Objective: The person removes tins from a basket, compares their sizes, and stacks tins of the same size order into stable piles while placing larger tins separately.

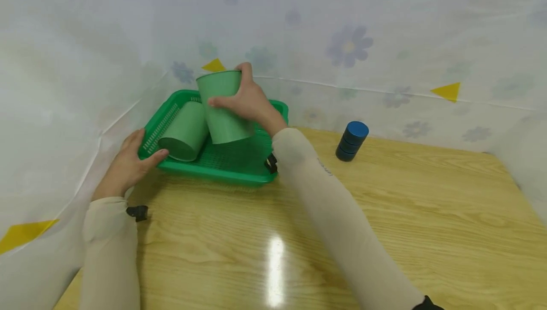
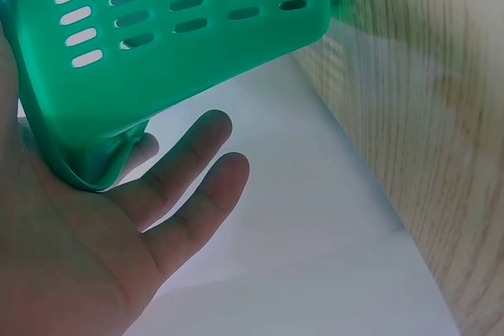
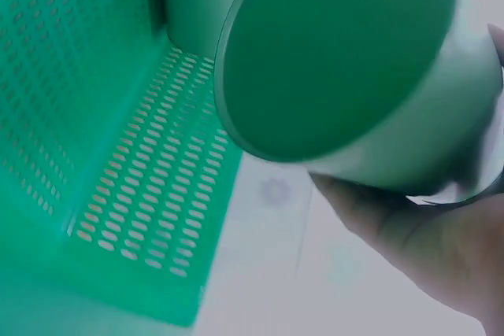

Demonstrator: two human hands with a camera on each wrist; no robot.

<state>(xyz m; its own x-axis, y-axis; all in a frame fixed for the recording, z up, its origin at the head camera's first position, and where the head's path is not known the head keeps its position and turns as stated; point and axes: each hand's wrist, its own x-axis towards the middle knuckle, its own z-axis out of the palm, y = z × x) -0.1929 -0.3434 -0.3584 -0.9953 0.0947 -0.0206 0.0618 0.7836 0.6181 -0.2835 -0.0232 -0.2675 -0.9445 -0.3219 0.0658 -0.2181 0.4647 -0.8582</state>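
My right hand (image 1: 252, 98) grips a green plastic cup (image 1: 225, 122) above the green basket (image 1: 213, 173), thumb on the near side and fingers round the far side. In the right wrist view the round end of this cup (image 3: 339, 60) faces the camera, tilted. A second green cup (image 1: 188, 125) lies on its side in the left part of the basket. My left hand (image 1: 128, 163) holds the basket's front left corner. Seen from the left wrist, the corner rim sits against the palm, with some fingers (image 2: 185, 230) stretched out below it.
A dark blue ribbed cylinder (image 1: 352, 140) stands on the wooden table (image 1: 406, 220), right of the basket. White flower-patterned sheeting (image 1: 299, 30) rises behind and along the left side, with yellow triangles (image 1: 447, 92) stuck on it.
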